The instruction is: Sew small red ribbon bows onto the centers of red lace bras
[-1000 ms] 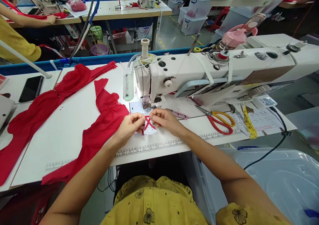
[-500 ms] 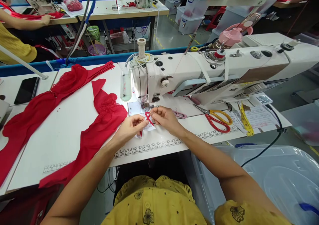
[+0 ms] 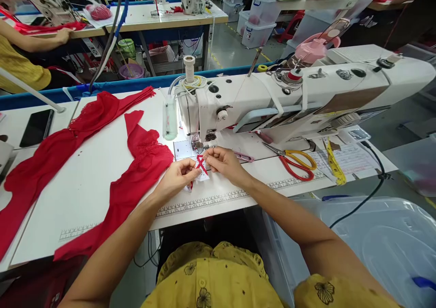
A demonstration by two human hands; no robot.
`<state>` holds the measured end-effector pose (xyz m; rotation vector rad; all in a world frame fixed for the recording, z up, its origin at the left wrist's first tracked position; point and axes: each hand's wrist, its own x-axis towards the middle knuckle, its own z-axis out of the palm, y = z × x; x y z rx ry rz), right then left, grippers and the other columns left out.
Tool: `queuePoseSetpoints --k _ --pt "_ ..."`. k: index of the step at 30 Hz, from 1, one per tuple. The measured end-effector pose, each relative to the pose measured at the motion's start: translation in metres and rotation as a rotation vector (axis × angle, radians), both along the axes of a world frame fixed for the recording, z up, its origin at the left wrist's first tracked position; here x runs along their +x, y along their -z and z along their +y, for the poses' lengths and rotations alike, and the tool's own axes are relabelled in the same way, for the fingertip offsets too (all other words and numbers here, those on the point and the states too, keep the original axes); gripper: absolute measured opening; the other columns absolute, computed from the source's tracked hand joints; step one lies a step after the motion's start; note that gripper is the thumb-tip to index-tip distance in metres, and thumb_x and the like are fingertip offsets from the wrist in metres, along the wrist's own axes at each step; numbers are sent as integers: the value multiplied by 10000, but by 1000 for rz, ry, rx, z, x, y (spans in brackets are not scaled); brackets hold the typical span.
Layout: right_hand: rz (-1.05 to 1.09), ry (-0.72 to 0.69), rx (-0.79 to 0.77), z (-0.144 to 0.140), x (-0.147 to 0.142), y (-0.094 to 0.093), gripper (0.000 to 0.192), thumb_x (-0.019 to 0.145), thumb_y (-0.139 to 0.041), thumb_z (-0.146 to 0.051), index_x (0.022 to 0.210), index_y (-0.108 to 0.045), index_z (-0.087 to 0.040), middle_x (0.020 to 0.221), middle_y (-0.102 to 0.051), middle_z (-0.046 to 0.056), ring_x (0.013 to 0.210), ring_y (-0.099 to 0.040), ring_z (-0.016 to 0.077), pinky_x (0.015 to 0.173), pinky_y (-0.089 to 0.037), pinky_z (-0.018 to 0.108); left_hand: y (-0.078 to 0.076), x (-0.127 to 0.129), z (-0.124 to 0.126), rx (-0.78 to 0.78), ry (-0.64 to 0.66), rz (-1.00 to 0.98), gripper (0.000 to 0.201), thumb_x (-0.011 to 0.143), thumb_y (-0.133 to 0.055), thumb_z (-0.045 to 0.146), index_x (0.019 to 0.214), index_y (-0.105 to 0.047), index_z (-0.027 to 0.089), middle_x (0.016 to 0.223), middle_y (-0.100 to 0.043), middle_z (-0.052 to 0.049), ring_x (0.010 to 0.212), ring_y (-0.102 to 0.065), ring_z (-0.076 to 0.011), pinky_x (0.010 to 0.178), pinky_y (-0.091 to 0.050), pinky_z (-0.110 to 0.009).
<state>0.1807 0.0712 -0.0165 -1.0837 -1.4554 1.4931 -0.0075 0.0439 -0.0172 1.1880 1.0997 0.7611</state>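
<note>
Yellow cloth of the person's shirt (image 3: pixel 204 276) is nearest to my camera. Beyond it, a printed ruler (image 3: pixel 211 202) runs along the front of the tabletop (image 3: pixel 91 171). Over this tabletop, just before the needle area, I see the small white piece (image 3: pixel 201 166) with crossing red bands. The left hand (image 3: pixel 175 178) pinches its left side; the right hand (image 3: pixel 223 163) pinches its upper right. Held from two sides, I think, it can be spread flat and turned under control. At left lies a red garment (image 3: pixel 141 162), perhaps put near for easy taking; at right, the scissors (image 3: pixel 282 153), maybe aside so that the blades are off the working place. Behind stands the sewing machine (image 3: pixel 259 92). Farthest, a co-worker's hand (image 3: pixel 63 35) is at another tabletop (image 3: pixel 163 22).
</note>
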Motion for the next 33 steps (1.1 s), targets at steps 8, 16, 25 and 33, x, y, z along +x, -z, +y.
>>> queuePoseSetpoints --k 8,16,25,33 --pt "-18 -67 -6 -1 -3 2 163 819 -637 -336 820 -627 -173 675 -553 -40 546 -472 77 522 -402 216 -2 1 -1 57 -59 -13 335 826 -715 473 808 -614 155 623 -493 49 519 -385 -52 466 -297 -175" --pt "-6 -106 -47 -1 -2 1 210 854 -629 -372 826 -634 -164 704 -591 -28 536 -482 65 510 -374 207 -1 0 -2 38 -104 -6 322 852 -692 459 790 -612 153 608 -499 49 507 -402 -55 472 -312 -184" --pt "-22 -110 -35 -2 -1 1 185 814 -677 -342 863 -650 -165 659 -566 -45 536 -477 68 508 -355 209 -1 0 -2 19 -128 -7 328 828 -706 461 770 -620 150 599 -526 41 497 -445 -61 470 -344 -189" --pt "-17 -102 -50 -1 -2 2 141 825 -618 -306 792 -622 -169 635 -542 -50 523 -467 70 522 -371 215 -5 0 -2 5 -122 14 308 827 -687 438 768 -622 142 596 -520 38 494 -432 -59 469 -343 -183"
